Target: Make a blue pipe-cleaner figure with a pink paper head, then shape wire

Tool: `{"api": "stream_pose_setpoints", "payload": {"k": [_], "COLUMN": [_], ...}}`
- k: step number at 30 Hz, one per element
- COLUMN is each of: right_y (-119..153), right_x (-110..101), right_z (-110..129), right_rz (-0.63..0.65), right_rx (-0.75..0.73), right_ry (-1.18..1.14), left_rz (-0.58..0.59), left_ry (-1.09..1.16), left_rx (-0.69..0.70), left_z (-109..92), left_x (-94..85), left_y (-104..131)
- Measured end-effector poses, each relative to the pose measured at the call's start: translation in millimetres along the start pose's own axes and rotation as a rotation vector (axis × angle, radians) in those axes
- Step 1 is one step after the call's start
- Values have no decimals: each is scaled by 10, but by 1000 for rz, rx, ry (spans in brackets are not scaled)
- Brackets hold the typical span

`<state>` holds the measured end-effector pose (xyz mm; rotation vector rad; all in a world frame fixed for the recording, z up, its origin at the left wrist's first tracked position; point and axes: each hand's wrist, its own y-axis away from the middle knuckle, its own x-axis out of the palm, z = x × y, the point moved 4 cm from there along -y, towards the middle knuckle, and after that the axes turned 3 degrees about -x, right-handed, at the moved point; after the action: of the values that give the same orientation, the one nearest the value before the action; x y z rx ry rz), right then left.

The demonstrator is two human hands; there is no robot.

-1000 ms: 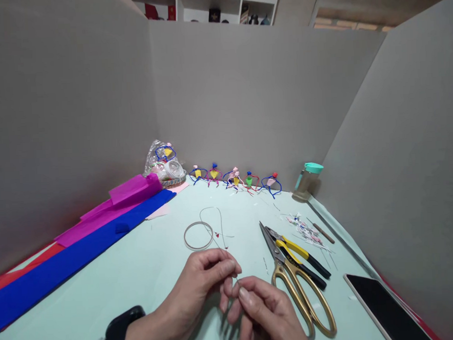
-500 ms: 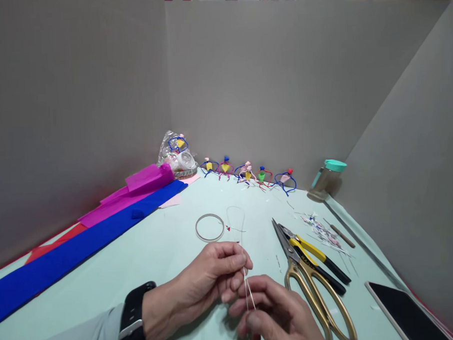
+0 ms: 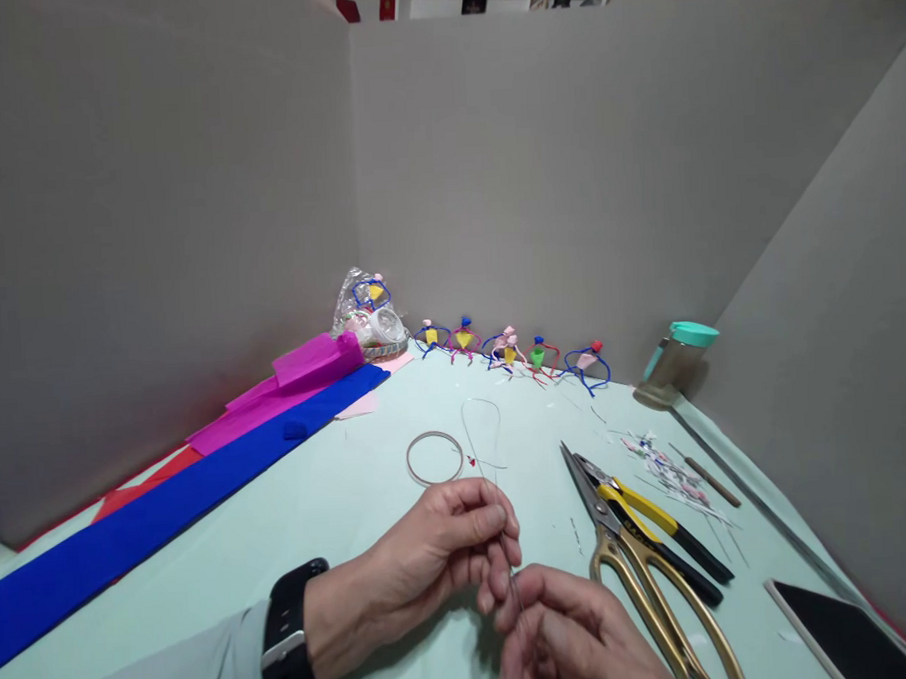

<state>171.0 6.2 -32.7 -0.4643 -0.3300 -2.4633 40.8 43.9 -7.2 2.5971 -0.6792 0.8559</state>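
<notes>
Left hand [image 3: 458, 539] and right hand [image 3: 575, 629] pinching thin grey wire [image 3: 513, 579]
Both close together, fingers clamped on it; gold-handled steel scissors [image 3: 603, 516] just beyond the right hand

"What is lying just beyond the left hand [image 3: 424, 556]?"
"A ring [image 3: 408, 460] is resting on the table [image 3: 355, 504]; small figures [image 3: 509, 354] are standing behind it."
"And beside the right hand [image 3: 575, 634]?"
"Scissors [image 3: 603, 516] are lying to its right, pliers [image 3: 658, 515] right of those, while a phone [image 3: 848, 623] is resting farther right."
</notes>
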Motion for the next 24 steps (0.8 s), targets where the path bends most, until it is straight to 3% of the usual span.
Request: {"api": "stream_pose_setpoints", "payload": {"k": [5,24], "right_y": [40,46], "right_x": [43,111], "right_z": [47,52], "right_rz": [20,16], "right_rx": [-67,-3], "right_ry": [-135,-291], "left_rz": [-3,3], "left_ry": [25,16], "left_rx": [5,-18], "left_z": [-23,-25], "left_x": [0,30], "left_y": [18,2]}}
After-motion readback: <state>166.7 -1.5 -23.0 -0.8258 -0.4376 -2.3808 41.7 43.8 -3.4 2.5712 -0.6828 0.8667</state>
